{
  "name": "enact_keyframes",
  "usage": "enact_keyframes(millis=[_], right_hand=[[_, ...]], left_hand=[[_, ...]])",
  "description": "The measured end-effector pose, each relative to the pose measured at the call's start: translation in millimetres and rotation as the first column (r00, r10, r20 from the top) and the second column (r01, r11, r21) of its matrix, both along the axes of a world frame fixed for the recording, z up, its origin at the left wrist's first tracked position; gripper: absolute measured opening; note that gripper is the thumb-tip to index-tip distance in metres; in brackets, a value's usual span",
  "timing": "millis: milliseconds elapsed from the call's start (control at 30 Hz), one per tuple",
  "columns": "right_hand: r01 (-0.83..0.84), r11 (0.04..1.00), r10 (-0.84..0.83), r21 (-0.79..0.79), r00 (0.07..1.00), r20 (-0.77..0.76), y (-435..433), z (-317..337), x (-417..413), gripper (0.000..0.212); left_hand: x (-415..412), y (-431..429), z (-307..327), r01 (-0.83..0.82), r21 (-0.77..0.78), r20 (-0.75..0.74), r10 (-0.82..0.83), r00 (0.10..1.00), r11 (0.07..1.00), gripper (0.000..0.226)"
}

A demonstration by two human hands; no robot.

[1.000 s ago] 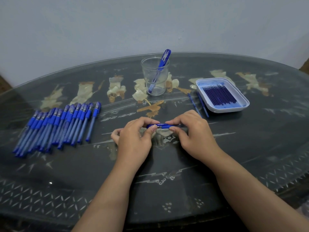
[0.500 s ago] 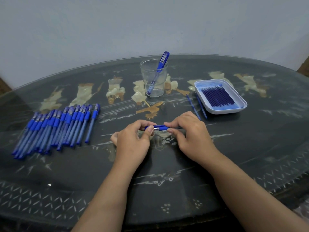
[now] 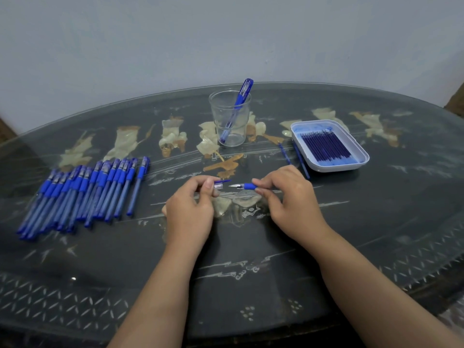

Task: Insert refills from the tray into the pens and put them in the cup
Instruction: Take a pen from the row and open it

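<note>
A dark oval table [image 3: 251, 285] with a glossy, glass-covered top fills the lower frame, backed by a plain pale grey-blue wall [image 3: 226, 33]. Cream and tan inlaid figures [image 3: 173, 138] run in a row across the far half of the tabletop, and one orange-brown inlaid shape [image 3: 223, 165] sits nearer the middle. A band of small silvery leaf-like marks [image 3: 50, 305] follows the near edge. A brown shape [image 3: 455, 104] shows past the far right rim — too little visible to identify.

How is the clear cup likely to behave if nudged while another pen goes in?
The cup looks like thin clear plastic, so it is probably light and would slide easily on the glossy table. One pen leans against its rim, standing above it, so a knock might tip it.
</note>
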State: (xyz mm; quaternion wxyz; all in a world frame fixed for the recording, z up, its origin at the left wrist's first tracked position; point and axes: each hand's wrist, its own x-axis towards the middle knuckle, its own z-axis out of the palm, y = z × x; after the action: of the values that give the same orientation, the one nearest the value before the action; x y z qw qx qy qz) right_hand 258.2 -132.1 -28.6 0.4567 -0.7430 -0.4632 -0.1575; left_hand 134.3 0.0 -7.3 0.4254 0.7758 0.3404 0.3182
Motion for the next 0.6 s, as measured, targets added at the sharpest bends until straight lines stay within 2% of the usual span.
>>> enact_keyframes(millis=[133, 300, 400, 600], right_hand=[[0.040, 0.999, -0.040, -0.031, 0.999, 0.010, -0.4, -1.1, 1.6, 0.004], [0.045, 0.995, -0.049, -0.091, 0.998, -0.040, 0.2, -0.9, 1.1, 0.009], [0.053, 0.990, -0.060, -0.129, 0.997, -0.049, 0.2, -1.1, 1.8, 0.013], [0.063, 0.978, -0.068, -0.197, 0.998, -0.017, 0.8, -2.7, 0.0, 0.013]], left_hand=[[0.1, -1.0, -0.9, -0.020, 0.083, 0.006, 0.019, 1.000, 0.996, 0.014], [0.6, -2.5, 2.1, -0.034, 0.284, -0.257, 0.111, 0.960, 0.958, 0.015], [2.3, 0.6, -1.2, -0.039, 0.258, -0.321, 0.124, 0.939, 0.965, 0.013], [4.1, 3.5, -4.4, -0.008, 0.237, -0.319, 0.086, 0.944, 0.972, 0.015]])
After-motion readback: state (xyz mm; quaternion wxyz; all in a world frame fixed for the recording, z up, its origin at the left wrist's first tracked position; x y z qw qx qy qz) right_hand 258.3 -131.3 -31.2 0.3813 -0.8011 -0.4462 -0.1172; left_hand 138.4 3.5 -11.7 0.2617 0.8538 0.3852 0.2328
